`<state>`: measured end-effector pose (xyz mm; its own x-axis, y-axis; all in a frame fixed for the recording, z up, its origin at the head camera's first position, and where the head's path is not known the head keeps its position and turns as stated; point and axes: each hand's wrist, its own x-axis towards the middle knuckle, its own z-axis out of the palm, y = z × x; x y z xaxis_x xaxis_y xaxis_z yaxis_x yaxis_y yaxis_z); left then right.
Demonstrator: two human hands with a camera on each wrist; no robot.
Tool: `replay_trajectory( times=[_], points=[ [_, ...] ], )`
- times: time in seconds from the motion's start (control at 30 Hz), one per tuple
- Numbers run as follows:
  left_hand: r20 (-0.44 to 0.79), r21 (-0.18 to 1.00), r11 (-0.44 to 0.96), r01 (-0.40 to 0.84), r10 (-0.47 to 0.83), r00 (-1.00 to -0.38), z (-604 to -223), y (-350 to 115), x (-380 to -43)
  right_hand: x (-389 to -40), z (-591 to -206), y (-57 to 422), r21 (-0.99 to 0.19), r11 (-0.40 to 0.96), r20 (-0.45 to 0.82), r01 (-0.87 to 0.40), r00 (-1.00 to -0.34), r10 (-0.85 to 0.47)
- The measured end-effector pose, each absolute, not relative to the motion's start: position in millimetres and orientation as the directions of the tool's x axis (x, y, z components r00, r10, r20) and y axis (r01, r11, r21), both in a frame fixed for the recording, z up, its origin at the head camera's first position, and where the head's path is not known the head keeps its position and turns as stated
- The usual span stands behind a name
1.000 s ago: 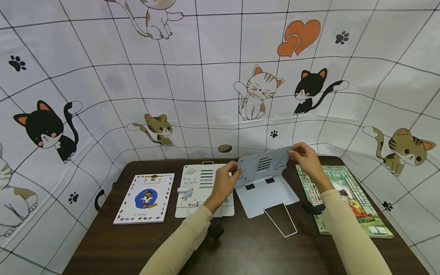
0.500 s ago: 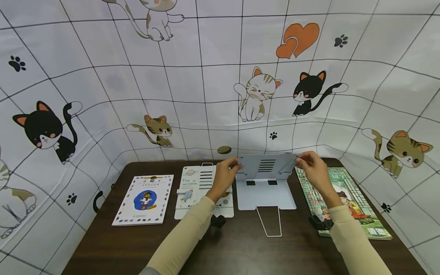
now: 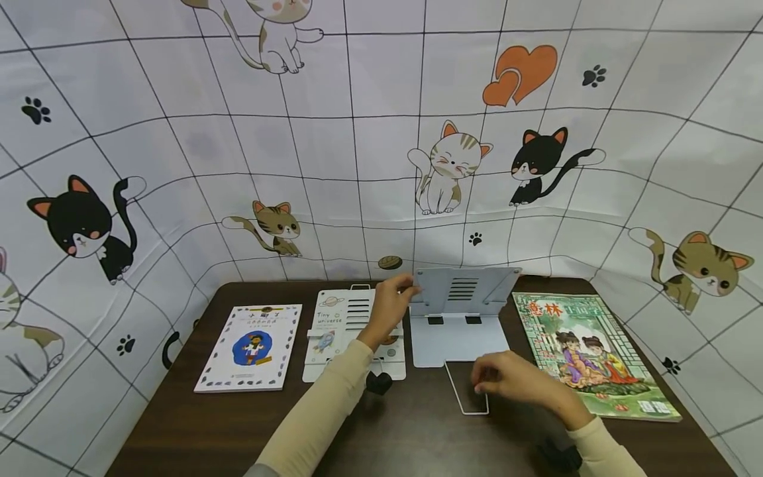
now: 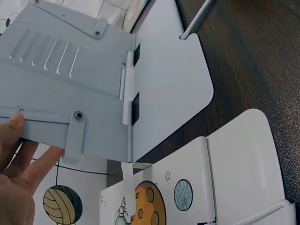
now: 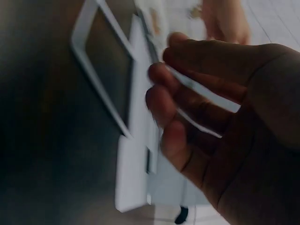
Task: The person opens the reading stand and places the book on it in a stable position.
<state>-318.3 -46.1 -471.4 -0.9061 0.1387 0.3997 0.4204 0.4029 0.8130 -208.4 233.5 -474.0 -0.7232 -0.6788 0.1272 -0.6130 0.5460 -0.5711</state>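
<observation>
A pale grey metal book stand [image 3: 459, 341] stands unfolded on the table, its slotted back panel [image 4: 56, 93] raised from the flat base. From its front edge a white wire leg [image 3: 475, 414] extends over the table. My left hand [image 3: 384, 308] pinches the upper left edge of the panel, thumb on the near face and fingers behind in the left wrist view. My right hand [image 3: 518, 377] hovers over the wire leg, fingers loosely bent with nothing between them; the right wrist view is blurred.
Left of the stand lies a second, white book stand [image 3: 330, 331] printed "Tiny universe", partly covered by my left arm. A white book [image 3: 253, 381] lies farther left. At the right is a green magazine [image 3: 596, 305]. A cat-print cloth [image 3: 357, 152] hangs behind the table [image 3: 167, 430].
The grey stand has turned to face straight on and come down onto the table. My right hand has let go of the panel's right corner and moved down toward the wire leg.
</observation>
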Motion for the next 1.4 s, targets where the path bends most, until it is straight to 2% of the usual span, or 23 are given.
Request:
replay_trajectory(
  times=[0.13, 0.33, 0.63, 0.83, 0.97, 1.13, 1.4],
  points=[
    [0.406, 0.811, 0.402, 0.426, 0.14, -0.903, -470, -46, -319, -194, -489, 225, -0.499, 0.607, 0.045, -0.618, -0.718, -0.695],
    [0.411, 0.803, 0.409, 0.434, 0.148, -0.9, -471, -45, -319, -185, -501, 222, -0.476, 0.617, 0.041, -0.626, -0.717, -0.696],
    [0.424, 0.799, 0.405, 0.445, 0.145, -0.894, -471, -44, -320, -188, -496, 220, -0.404, 0.647, 0.0, -0.647, -0.707, -0.707],
    [0.428, 0.798, 0.401, 0.45, 0.147, -0.892, -473, -44, -319, -192, -477, 223, -0.46, 0.655, -0.029, -0.599, -0.728, -0.685],
    [0.423, 0.802, 0.4, 0.445, 0.147, -0.894, -474, -44, -319, -200, -459, 228, -0.524, 0.622, 0.001, -0.581, -0.731, -0.682],
    [0.43, 0.799, 0.4, 0.448, 0.14, -0.892, -475, -44, -320, -211, -444, 233, -0.574, 0.544, 0.135, -0.612, -0.726, -0.674],
    [0.444, 0.789, 0.405, 0.463, 0.146, -0.884, -476, -44, -321, -231, -452, 236, -0.657, 0.55, 0.245, -0.516, -0.836, -0.491]
  ],
)
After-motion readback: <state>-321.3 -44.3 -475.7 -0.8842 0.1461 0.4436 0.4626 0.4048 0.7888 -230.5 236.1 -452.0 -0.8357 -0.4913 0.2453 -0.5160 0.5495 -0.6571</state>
